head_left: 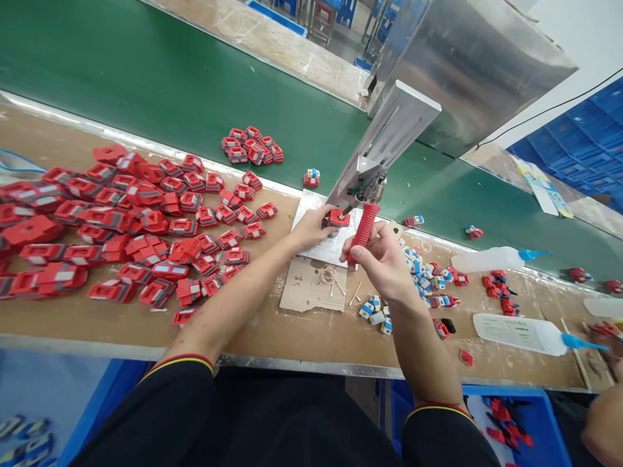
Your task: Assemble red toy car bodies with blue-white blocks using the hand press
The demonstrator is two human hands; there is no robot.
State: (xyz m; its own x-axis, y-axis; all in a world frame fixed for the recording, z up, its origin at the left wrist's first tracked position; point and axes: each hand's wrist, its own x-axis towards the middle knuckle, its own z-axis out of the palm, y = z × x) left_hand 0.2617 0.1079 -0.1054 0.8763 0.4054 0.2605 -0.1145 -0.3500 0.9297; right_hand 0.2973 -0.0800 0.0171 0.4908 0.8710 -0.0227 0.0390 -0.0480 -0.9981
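My left hand [311, 227] is closed on a small red plastic part [339, 217] at the base of a metal toggle-clamp press [367, 178]. The press stands on a pale metal plate [304, 207]. My right hand [377, 256] has its fingers wrapped round the red ribbed lever handle [365, 227], which points down toward me. A large heap of red and grey plastic parts [146, 214] spreads to the left of my left hand. Small white, blue and yellow pieces [377, 314] lie below and right of my right hand.
Behind the bench runs a green conveyor belt [170, 71] with a cluster of red parts [253, 146]. Two white squeeze bottles [516, 332] with blue tips lie at the right. Cotton swabs rest on a cardboard piece [296, 285]. A co-worker's arm [606, 415] shows at the right edge.
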